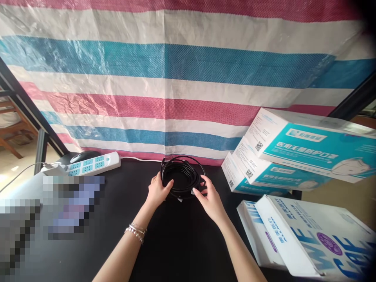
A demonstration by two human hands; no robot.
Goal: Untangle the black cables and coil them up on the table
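Note:
A coil of black cable [180, 176] lies on the black table [179, 243], in the middle toward the back. My left hand [158, 190] grips the coil's left side, thumb on the near inner edge and fingers behind the loops. On the right side, my right hand [209, 196] pinches the cable between thumb and fingers. One loose loop rises above the rest of the coil. A small pale tag shows at the coil's near edge.
Left are a white power strip [94, 164], a dark mouse [84, 156] and blurred items. Stacked mask boxes [317, 145] stand at the right, with two white packages [320, 239] nearer. A striped plastic sheet [164, 90] hangs behind.

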